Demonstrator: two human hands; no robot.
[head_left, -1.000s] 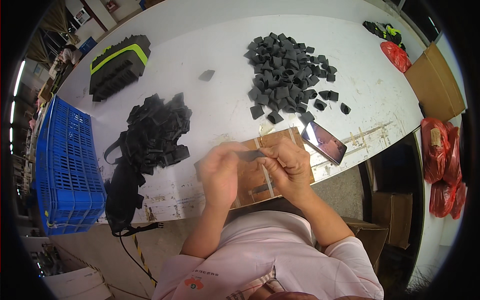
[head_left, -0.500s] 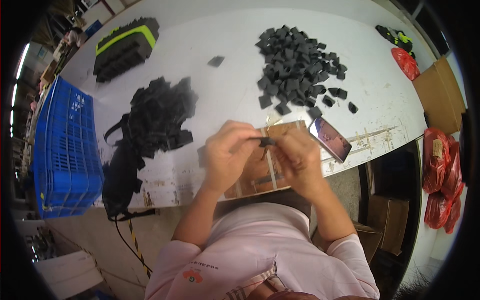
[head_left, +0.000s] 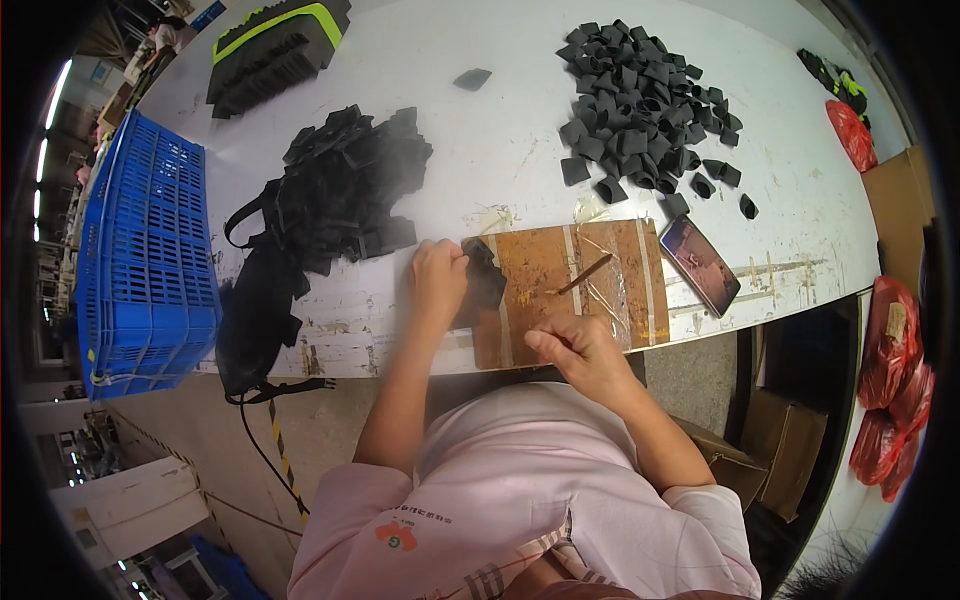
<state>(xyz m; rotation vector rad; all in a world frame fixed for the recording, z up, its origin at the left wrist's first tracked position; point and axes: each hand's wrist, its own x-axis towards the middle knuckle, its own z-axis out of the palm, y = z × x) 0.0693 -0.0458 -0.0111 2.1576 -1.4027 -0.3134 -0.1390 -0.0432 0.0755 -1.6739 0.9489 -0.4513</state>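
Head view, looking down on a white worktable (head_left: 480, 150). A brown wooden board (head_left: 570, 290) lies at the near table edge and serves as the landmark below.

Left hand (head_left: 438, 282): at the left end of the board, fingers curled around a black folded strap piece (head_left: 483, 280), pressing it against the board's left edge. The piece lies half on the board, half on the table.

Right hand (head_left: 578, 352): at the near edge of the board, overhanging the table rim, fingers loosely curled inward; whether they pinch anything cannot be told from here.

On the board: a thin brown stick (head_left: 585, 273) lying slantwise near its middle, with pale glue streaks around it.

Right of the board, just beside it: a smartphone (head_left: 700, 265), screen up, set askew.

Beyond the board, to the right: a heap of small black folded pieces (head_left: 640, 110), a few stragglers near the board's far right corner.

Beyond the board, to the left: a pile of black webbing straps (head_left: 340, 185), trailing toward the table edge.

Far left of the board: a blue plastic crate (head_left: 150, 250). At the far left corner of the table: a black case with a lime-green edge (head_left: 275, 45). A single dark piece (head_left: 472, 78) lies alone well beyond the board.
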